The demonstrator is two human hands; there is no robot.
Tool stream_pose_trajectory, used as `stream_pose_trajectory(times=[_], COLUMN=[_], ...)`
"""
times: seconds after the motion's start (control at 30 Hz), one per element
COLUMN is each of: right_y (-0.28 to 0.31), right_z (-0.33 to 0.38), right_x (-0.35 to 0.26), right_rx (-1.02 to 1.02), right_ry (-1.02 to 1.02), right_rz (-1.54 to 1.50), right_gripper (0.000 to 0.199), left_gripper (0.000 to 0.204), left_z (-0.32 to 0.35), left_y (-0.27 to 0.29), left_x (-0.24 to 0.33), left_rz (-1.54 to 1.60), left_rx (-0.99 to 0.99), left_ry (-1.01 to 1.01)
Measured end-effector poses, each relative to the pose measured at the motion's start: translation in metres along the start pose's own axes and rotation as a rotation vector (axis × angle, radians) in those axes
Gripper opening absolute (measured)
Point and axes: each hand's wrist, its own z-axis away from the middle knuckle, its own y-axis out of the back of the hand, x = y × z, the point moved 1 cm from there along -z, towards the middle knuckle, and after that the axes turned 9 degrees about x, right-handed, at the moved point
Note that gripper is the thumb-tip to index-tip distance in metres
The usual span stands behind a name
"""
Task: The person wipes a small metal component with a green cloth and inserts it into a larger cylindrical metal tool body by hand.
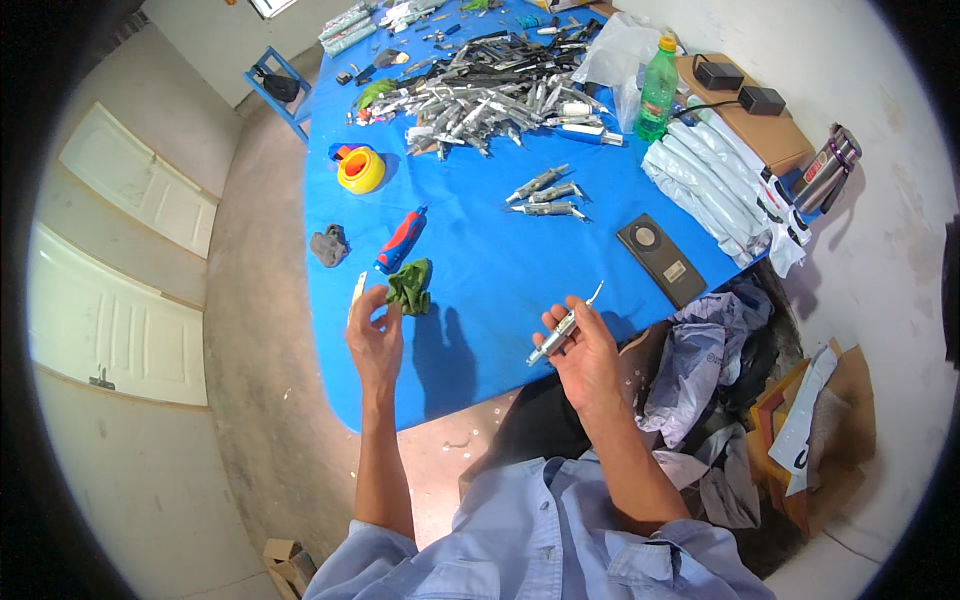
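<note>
Holding a slim silver metal tool (565,325) in the right hand (585,355), fingers curled around its body and thumb pressed along the side, its thin bent tip sticking up past the fingertips. Pinching a small pale strip (358,288) in the left hand (375,335) between thumb and forefinger, remaining fingers loosely bent, palm turned inward. Both raised over the near edge of a blue table (480,260), well apart from each other.

Just beyond the left hand: a crumpled green cloth (410,285), nearly touching the fingertips, and a red-and-blue handled tool (401,240) lying slantwise right behind it. Further out and slightly to its outer side, a small grey lump (329,245). Much further still, a yellow roll of tape (361,170).

Ahead of the right hand, on its outer side: a flat dark rectangular device (661,259) lying on the cloth. Straight out beyond the fingers, three silver tools (545,195) of the same kind grouped together, and far past them a large heap of similar silver pieces (490,95). Off to the outer side, white wrapped packets (715,185) stacked in a row, with a green bottle (657,90) standing upright behind them.
</note>
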Motion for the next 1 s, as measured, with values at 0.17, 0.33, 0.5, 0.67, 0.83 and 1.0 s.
stream_pose_trajectory(times=[0.17, 0.33, 0.5, 0.67, 0.83, 1.0], right_y=[0.004, -0.014, -0.021, -0.019, -0.024, -0.035], right_z=[-0.007, -0.001, 0.011, 0.012, 0.016, 0.018], right_x=[0.006, 0.026, 0.045, 0.052, 0.051, 0.060], right_rx=[-0.007, -0.047, -0.097, -0.157, -0.274, -0.408], right_ry=[-0.016, -0.062, -0.029, -0.041, -0.071, -0.076], right_rz=[-0.006, 0.031, 0.152, 0.264, 0.434, 0.601], right_gripper=[0.029, 0.031, 0.034, 0.036, 0.033, 0.031], left_gripper=[0.028, 0.030, 0.029, 0.025, 0.022, 0.021], left_z=[0.039, 0.079, 0.093, 0.092, 0.090, 0.089], left_y=[0.003, -0.007, -0.022, -0.014, 0.008, 0.029], left_x=[0.034, 0.070, 0.083, 0.070, 0.050, 0.035], left_rz=[0.039, 0.189, 0.199, 0.263, 0.503, 0.512], left_rx=[-0.223, -0.388, -0.385, -0.515, -0.513, -0.527], left_ry=[0.191, 0.098, 0.039, 0.315, 0.553, 0.605])
